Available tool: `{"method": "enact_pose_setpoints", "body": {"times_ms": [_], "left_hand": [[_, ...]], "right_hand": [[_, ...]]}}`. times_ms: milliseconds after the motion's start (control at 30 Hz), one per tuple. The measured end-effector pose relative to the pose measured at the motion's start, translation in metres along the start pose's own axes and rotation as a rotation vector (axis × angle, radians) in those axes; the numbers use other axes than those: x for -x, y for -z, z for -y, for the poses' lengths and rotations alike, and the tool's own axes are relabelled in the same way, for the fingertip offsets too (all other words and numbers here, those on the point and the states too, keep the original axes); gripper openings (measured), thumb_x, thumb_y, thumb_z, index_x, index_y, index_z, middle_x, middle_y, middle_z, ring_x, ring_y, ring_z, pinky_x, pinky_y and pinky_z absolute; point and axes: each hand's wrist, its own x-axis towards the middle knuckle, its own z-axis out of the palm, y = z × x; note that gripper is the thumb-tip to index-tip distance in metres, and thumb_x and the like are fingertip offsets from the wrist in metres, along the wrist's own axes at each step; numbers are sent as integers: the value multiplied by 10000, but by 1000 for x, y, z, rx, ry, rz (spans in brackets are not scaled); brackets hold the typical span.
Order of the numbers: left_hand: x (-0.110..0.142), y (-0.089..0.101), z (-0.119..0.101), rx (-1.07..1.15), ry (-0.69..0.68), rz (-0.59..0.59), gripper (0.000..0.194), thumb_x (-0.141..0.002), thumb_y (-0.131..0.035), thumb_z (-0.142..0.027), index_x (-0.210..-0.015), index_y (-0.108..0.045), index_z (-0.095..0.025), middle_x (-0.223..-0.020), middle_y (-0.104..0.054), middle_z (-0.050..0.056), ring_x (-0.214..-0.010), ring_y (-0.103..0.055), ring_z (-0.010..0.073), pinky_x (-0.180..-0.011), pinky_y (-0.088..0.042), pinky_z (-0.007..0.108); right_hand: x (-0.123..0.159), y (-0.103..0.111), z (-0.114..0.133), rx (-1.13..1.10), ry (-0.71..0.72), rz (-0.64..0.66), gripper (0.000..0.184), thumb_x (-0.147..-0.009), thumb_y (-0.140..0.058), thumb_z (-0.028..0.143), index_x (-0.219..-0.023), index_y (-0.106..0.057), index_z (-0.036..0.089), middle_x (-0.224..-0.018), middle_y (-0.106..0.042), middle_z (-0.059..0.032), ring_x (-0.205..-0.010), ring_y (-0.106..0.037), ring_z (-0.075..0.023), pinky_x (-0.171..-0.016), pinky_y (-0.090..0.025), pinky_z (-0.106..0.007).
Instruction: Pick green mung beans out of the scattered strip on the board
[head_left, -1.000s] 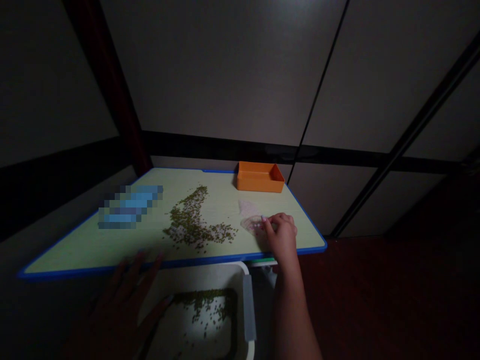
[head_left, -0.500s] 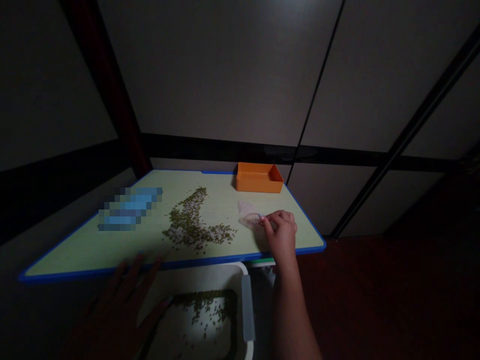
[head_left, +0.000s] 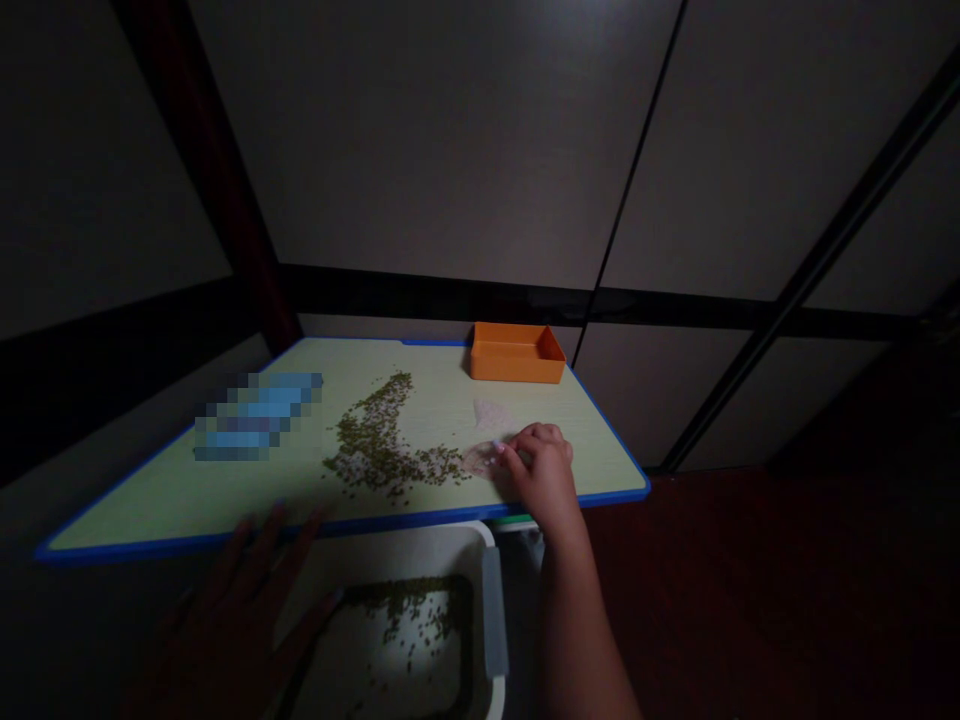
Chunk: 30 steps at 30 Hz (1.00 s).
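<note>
My right hand is closed in a pinch on a pale, see-through bag-like piece, low over the table at the right end of the scattered beans. A second pale, thin piece lies flat just behind it. Small green beans, like mung beans, spread in a curved patch across the table. In dim light, my left hand has its fingers spread near the table's front edge and over the left side of a white bin; I see nothing held in it. More green beans lie inside the bin.
An orange open box stands at the table's back right. At the left lies a blue item, blurred out by pixels. Dark cabinet panels rise behind the table, and a reddish floor shows at the right.
My right hand has moved left and slightly nearer with the pale bag-like piece, to the edge of the bean patch. The other pale piece now shows apart from it. My left hand stays in place.
</note>
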Motion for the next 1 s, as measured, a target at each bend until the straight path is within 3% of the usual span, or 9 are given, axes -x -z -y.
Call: {"method": "enact_pose_setpoints", "body": {"times_ms": [233,400,533,667,1000], "left_hand": [[-2,2,-1,10,-7,18,726,-876,-303,-608,-1513,-363,-263,-1654,-333,114,-1548,-237,355,-1124,-402,617],[-3,6,-3,6,-10,14,736,-874,-291,-607,-1503,-388,-237,-1642,-352,137,-1543,-243,372,-1116,-405,613],[-4,11,-7,-3,-7,49,741,-880,-271,-605,-1505,-383,-222,-1641,-347,155,-1538,-248,392,-1073,-432,626],[-5,13,-9,-17,26,84,757,-870,-271,-612,-1506,-381,-217,-1651,-336,132,-1547,-240,360,-1120,-395,603],[-3,15,-11,-34,34,102,709,-898,-255,-561,-1506,-372,-216,-1670,-303,113,-1554,-216,335,-1117,-389,558]], "right_hand": [[-1,-1,2,181,-67,-122,188,-946,-633,273,-822,-750,192,-945,-692,-77,-1014,-509,-246,-836,-295,-356],[-4,-12,19,249,-11,-90,216,-960,-613,303,-848,-762,193,-969,-700,-88,-1018,-504,-255,-844,-295,-379],[-4,-21,32,238,62,-59,225,-962,-615,325,-860,-759,186,-997,-696,-94,-1024,-502,-256,-849,-304,-384],[-1,-27,40,196,137,-39,215,-961,-628,333,-849,-746,192,-991,-689,-87,-1019,-501,-250,-855,-312,-385],[4,-23,39,82,255,-87,166,-928,-671,268,-789,-717,189,-932,-672,-69,-970,-505,-240,-852,-321,-387]]}}
